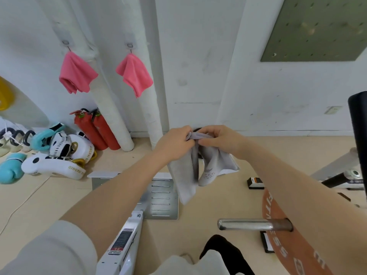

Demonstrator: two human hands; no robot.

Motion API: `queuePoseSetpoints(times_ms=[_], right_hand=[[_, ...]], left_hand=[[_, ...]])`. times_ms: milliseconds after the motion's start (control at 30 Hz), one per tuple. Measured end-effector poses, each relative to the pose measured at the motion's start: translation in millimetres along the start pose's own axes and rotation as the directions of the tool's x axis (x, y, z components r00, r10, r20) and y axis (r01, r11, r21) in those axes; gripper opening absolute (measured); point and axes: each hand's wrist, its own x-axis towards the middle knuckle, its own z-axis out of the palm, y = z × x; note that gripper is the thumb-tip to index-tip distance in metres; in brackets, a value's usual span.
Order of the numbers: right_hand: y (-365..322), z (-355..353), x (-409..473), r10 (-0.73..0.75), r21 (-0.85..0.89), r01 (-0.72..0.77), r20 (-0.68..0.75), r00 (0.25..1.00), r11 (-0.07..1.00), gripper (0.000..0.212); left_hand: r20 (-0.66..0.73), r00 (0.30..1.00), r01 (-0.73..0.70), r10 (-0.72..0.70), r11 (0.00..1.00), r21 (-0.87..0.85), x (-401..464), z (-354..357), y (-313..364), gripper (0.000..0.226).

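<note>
A grey cloth (185,175) hangs in front of me at mid-frame, bunched at its top edge. My left hand (174,143) grips the bunched top from the left. My right hand (220,139) pinches the same top edge from the right, so the two hands nearly touch. The cloth droops in two folds below the hands, with pale lettering on the right fold. Two pink cloths (76,73) (135,73) hang from wall hooks up to the left.
Two red fire extinguishers (97,130) lean at the wall. Boxing gloves and white pads (53,155) lie on the floor at left. An orange weight plate (282,239) on a steel bar (250,224) sits at lower right; a white metal frame (127,239) lies below.
</note>
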Motion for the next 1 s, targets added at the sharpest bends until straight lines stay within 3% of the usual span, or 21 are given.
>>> queuePoseSetpoints(times_ms=[67,267,400,500,600,733,833,933,1000], right_hand=[[3,-5,-3,0.022,-0.023,-0.022,-0.014,1.0,1.0,0.007],[7,-18,-7,0.112,0.117,-0.103,-0.076,0.991,0.988,0.034],[-3,-13,-1,0.119,0.197,-0.098,-0.096,0.988,0.976,0.027],[-10,-10,5,0.127,0.253,-0.083,-0.163,0.978,0.964,0.016],[-18,-6,6,0.102,0.257,-0.054,-0.177,0.979,0.965,0.019],[-29,1,6,-0.015,0.244,0.025,-0.045,0.999,0.969,0.015],[-34,6,9,-0.073,0.274,0.068,0.008,0.997,0.959,0.014],[-35,3,9,-0.136,0.419,0.101,0.055,0.989,0.903,0.011],[-35,-1,6,-0.199,0.511,0.106,0.132,0.971,0.853,0.027]], left_hand=[[-0.027,1.0,0.002,-0.002,1.0,0.0,2,-5,-7,0.007],[-0.229,0.946,0.164,-0.231,0.946,-0.278,13,-22,-34,0.008],[-0.041,0.944,0.295,-0.328,0.892,-0.343,13,-16,-46,0.004],[0.096,0.916,0.397,-0.39,0.846,-0.355,9,-14,-46,0.027],[0.088,0.93,0.353,-0.357,0.8,-0.486,10,-17,-38,0.028],[0.089,0.969,0.235,-0.231,0.742,-0.628,9,-24,-18,0.024],[0.143,0.98,0.198,-0.141,0.567,-0.8,8,-25,-8,0.019],[0.122,0.982,0.16,-0.145,0.294,-0.942,9,-27,-6,0.019],[0.092,0.981,0.113,-0.168,0.119,-0.986,9,-27,-9,0.018]])
